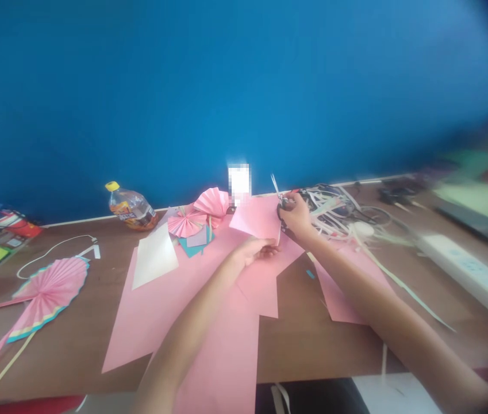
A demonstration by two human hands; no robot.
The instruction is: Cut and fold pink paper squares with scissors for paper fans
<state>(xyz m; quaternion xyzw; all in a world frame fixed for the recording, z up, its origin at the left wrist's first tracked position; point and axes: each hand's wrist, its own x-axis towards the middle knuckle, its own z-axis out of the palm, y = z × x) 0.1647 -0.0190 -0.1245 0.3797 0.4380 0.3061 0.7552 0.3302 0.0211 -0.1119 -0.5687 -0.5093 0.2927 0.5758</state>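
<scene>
My right hand (296, 214) is closed around the dark handles of a pair of scissors (276, 187), whose blades point up and away from me. Just left of it, a piece of pink paper (254, 217) is tilted up above the table. My left hand (261, 248) grips this paper near its lower edge, fingers curled and partly hidden. Beneath both hands lie large pink sheets (222, 339), overlapping on the table. Pleated pink paper fans (187, 223) rest beyond my left forearm, beside small teal paper pieces (192, 247) and a white sheet (155, 259).
A bottle with a yellow cap (134, 210) leans near the blue wall. A larger pleated fan (52, 287) lies at left. Paper strips (332, 210) are heaped at right, near another pink sheet (351, 282) and a white power strip (470, 273). The brown table (304, 351) ends nearest me.
</scene>
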